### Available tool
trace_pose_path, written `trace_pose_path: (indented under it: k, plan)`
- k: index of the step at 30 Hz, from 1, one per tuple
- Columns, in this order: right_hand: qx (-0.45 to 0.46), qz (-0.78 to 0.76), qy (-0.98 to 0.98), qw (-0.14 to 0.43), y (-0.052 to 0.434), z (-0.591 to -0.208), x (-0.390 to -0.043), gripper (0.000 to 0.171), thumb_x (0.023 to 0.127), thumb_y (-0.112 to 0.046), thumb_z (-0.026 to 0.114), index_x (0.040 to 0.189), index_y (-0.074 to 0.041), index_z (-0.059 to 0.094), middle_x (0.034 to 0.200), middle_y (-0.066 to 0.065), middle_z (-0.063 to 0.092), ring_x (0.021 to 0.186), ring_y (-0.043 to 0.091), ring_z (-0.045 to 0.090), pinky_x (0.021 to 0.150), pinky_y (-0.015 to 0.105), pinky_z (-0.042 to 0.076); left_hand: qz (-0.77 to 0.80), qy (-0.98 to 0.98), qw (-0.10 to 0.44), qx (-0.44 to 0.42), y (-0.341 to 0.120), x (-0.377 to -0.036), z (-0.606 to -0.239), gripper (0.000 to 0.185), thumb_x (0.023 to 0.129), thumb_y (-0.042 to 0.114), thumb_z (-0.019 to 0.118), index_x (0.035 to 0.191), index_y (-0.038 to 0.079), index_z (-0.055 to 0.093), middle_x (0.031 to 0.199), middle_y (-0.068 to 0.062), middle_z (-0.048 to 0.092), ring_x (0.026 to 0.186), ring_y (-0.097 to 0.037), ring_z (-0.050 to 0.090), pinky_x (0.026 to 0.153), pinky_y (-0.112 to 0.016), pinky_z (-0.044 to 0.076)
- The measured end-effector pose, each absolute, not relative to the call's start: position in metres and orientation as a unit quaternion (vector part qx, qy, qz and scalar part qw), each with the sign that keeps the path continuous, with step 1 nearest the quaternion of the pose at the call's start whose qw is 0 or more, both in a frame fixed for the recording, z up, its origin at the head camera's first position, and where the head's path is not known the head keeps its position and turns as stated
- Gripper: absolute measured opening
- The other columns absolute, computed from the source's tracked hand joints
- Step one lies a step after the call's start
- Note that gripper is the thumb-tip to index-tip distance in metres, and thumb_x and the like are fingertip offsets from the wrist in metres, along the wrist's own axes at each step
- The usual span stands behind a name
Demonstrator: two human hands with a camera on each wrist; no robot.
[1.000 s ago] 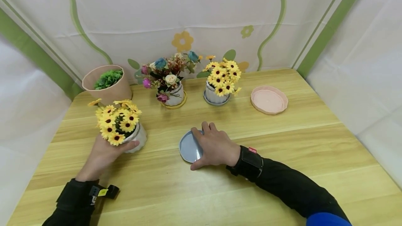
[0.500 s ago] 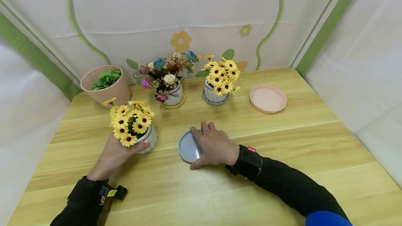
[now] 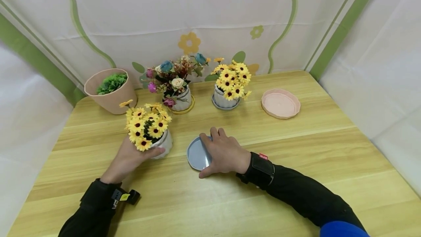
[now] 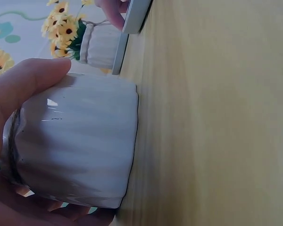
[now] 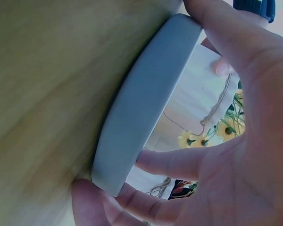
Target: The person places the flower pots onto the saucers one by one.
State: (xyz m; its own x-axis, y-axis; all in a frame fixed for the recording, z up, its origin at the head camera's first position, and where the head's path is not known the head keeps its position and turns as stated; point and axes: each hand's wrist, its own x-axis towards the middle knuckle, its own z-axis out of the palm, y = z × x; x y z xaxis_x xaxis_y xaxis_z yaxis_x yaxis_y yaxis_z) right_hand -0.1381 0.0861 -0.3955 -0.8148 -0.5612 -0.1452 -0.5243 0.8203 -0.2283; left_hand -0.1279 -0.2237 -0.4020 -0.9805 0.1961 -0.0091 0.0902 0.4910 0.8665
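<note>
Left-hand grip [image 3: 131,158] is wrapped round a white pot [image 3: 165,145] of yellow flowers [image 3: 148,125], with the thumb laid against its wall; whether the base is touching the tabletop [image 3: 230,207] cannot be told. By the right-hand grip [image 3: 227,154], a blue-grey saucer [image 3: 196,154] is held at its rim near the middle of the tabletop, its right part covered by the hand. Pot and saucer are set apart by a strip of bare wood grain. Behind the held flowers, a pink planter [image 3: 118,100] filled with green foliage [image 3: 112,83] is seen close by. Farther back, a mixed bouquet [image 3: 177,79] in its own pot is stood on a yellow dish [image 3: 184,111], and to its right a second pot [image 3: 224,98] of yellow blooms is stood on a grey-blue dish [image 3: 225,108]; both are placed beyond the saucer. At the far right, a pink tray [image 3: 281,103] is laid flat, well apart from either hand. Everything is backed by a white cloth [image 3: 138,3] printed with green vines and orange flowers.
</note>
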Motion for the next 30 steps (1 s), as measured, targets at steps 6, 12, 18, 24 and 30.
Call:
trace_pose_path:
  k: [6, 12, 18, 24, 30]
  plan:
    - [-0.285, -0.09, 0.948, 0.105, 0.086, -0.396, -0.138, 0.121, 0.066, -0.078, 0.087, 0.159, -0.013, 0.045, 0.134, 0.015, 0.053, 0.116, 0.029, 0.051, 0.068, 0.036, 0.057, 0.507, 0.855, 0.06, 0.089, -0.215, -0.136, -0.407, 0.107, 0.084, 0.03, 0.092, 0.168, 0.025, 0.025, 0.166, -0.004, 0.042, 0.154, -0.029, 0.039, 0.128, -0.061, 0.031]
    - [-0.288, -0.094, 0.948, 0.101, 0.086, -0.397, -0.139, 0.121, 0.066, -0.078, 0.087, 0.159, -0.012, 0.046, 0.133, 0.015, 0.053, 0.115, 0.028, 0.05, 0.066, 0.035, 0.057, 0.506, 0.855, 0.06, 0.098, -0.205, -0.14, -0.405, 0.109, 0.082, 0.029, 0.093, 0.167, 0.023, 0.026, 0.164, -0.005, 0.044, 0.153, -0.03, 0.041, 0.129, -0.061, 0.031]
    - [-0.29, -0.095, 0.946, 0.106, 0.086, -0.397, -0.139, 0.121, 0.067, -0.077, 0.087, 0.16, -0.012, 0.045, 0.133, 0.015, 0.052, 0.116, 0.028, 0.05, 0.067, 0.035, 0.056, 0.507, 0.852, 0.066, 0.114, -0.196, -0.142, -0.404, 0.106, 0.083, 0.028, 0.093, 0.167, 0.022, 0.027, 0.165, -0.005, 0.043, 0.154, -0.03, 0.04, 0.13, -0.06, 0.028]
    - [-0.293, -0.086, 0.947, 0.102, 0.086, -0.397, -0.139, 0.122, 0.067, -0.078, 0.086, 0.16, -0.012, 0.044, 0.132, 0.015, 0.052, 0.114, 0.028, 0.05, 0.066, 0.034, 0.055, 0.503, 0.852, 0.065, 0.129, -0.188, -0.144, -0.404, 0.102, 0.084, 0.026, 0.092, 0.165, 0.022, 0.032, 0.164, -0.004, 0.046, 0.152, -0.029, 0.042, 0.13, -0.059, 0.029]
    - [-0.294, -0.085, 0.947, 0.099, 0.086, -0.398, -0.14, 0.122, 0.066, -0.079, 0.086, 0.16, -0.012, 0.045, 0.131, 0.015, 0.052, 0.112, 0.028, 0.05, 0.064, 0.033, 0.055, 0.513, 0.844, 0.07, 0.138, -0.182, -0.146, -0.405, 0.105, 0.083, 0.024, 0.093, 0.166, 0.022, 0.03, 0.165, -0.003, 0.044, 0.154, -0.029, 0.041, 0.13, -0.058, 0.029]
